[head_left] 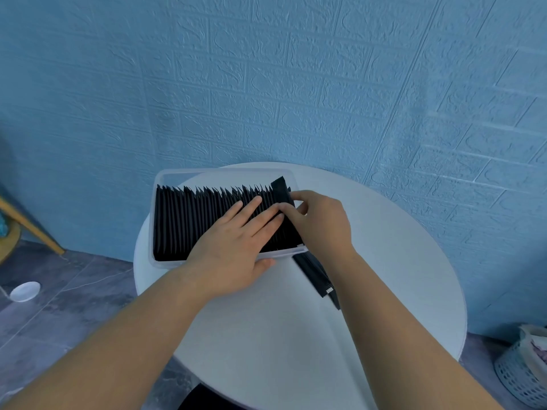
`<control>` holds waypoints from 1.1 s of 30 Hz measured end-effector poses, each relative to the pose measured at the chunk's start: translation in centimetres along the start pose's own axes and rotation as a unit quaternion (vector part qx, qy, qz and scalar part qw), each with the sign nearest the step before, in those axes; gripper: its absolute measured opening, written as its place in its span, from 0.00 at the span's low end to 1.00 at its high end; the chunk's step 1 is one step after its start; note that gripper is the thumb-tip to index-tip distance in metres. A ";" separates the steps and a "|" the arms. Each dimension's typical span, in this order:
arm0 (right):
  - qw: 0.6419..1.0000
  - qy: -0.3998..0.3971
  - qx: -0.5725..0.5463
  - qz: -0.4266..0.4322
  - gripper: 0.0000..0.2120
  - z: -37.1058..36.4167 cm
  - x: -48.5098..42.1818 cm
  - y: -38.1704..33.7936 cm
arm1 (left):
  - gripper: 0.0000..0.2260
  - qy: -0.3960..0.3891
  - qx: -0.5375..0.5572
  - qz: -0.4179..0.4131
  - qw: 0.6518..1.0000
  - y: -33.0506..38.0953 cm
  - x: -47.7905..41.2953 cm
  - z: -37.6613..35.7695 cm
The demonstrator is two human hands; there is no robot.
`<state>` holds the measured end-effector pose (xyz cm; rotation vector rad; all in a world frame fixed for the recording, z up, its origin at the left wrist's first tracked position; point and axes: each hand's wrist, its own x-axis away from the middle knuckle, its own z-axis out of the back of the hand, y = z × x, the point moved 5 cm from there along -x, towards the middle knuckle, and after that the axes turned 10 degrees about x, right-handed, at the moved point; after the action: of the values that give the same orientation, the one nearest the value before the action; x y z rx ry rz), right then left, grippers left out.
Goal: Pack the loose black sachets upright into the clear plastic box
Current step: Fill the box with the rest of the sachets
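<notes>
A clear plastic box sits at the far left of a round white table. Several black sachets stand upright in it in a long row. My left hand lies flat on the sachet tops with straight fingers, pressing the row toward the left. My right hand pinches a black sachet at the box's right end, where it stands upright and slightly taller than the row. A few loose black sachets lie on the table just below the box's near right corner, partly hidden by my right forearm.
A blue embossed wall rises right behind the table. On the grey floor, a white round dish lies at the left and a pale perforated basket stands at the lower right. A wooden leg slants at the left edge.
</notes>
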<state>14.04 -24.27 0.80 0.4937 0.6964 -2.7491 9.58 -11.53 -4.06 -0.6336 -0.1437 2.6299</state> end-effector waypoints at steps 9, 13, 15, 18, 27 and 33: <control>0.997 0.005 0.068 0.029 0.13 -0.6 1.7 0.8 | 0.31 0.010 0.005 0.002 1.000 0.0 0.0 0.0; 0.997 0.041 0.069 -0.005 0.12 -0.5 2.3 1.2 | 0.31 0.003 0.007 0.006 1.000 0.0 0.0 0.0; 0.998 -0.005 0.062 -0.023 0.13 -0.9 2.5 1.6 | 0.31 0.004 0.007 0.005 1.000 0.0 0.0 0.1; 0.997 -0.068 0.023 -0.033 0.14 -1.3 2.8 2.0 | 0.31 0.003 0.009 0.007 1.000 0.0 0.0 0.1; 0.991 -0.110 -0.021 -0.072 0.15 -1.6 2.9 2.9 | 0.31 0.020 0.000 0.016 1.000 1.2 0.5 0.5; 0.990 -0.098 -0.062 -0.079 0.13 -2.6 3.7 3.0 | 0.32 0.009 0.003 0.044 0.999 1.4 0.4 0.6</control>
<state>12.36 -26.17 -4.04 0.1432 0.8818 -2.8252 8.43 -12.57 -3.95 -0.6770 -0.1049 2.7078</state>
